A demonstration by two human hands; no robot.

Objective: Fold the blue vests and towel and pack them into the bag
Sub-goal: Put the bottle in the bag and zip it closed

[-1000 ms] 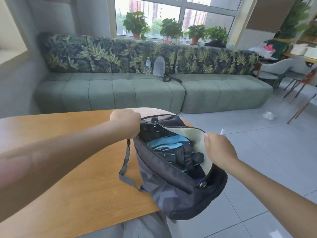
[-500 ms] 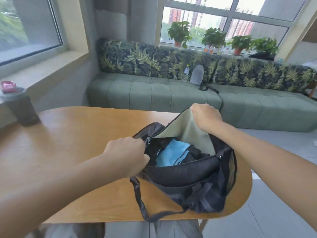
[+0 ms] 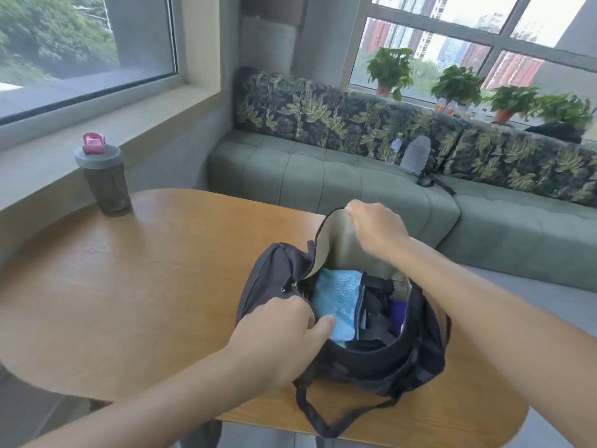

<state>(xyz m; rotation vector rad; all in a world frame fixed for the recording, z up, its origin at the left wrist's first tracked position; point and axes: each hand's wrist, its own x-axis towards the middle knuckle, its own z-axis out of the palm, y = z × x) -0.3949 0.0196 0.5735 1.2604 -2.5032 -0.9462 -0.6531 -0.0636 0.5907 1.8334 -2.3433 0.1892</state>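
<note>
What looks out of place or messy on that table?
Nothing is spilled or damaged. The bag sits near the table's edge, its strap dangling over. The tumbler stands upright.

Open dark bag [image 3: 371, 357], blue fabric [image 3: 339, 305] inside

The bag [image 3: 371, 357] sits on the surface [image 3: 161, 286] between both hands; folded cloth [image 3: 339, 305] lies inside; a bottle [image 3: 103, 179] stands far left.

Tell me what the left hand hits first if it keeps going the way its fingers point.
Probably the blue cloth inside the open bag: the left hand points into its mouth, thumb apparently already on it.
</note>
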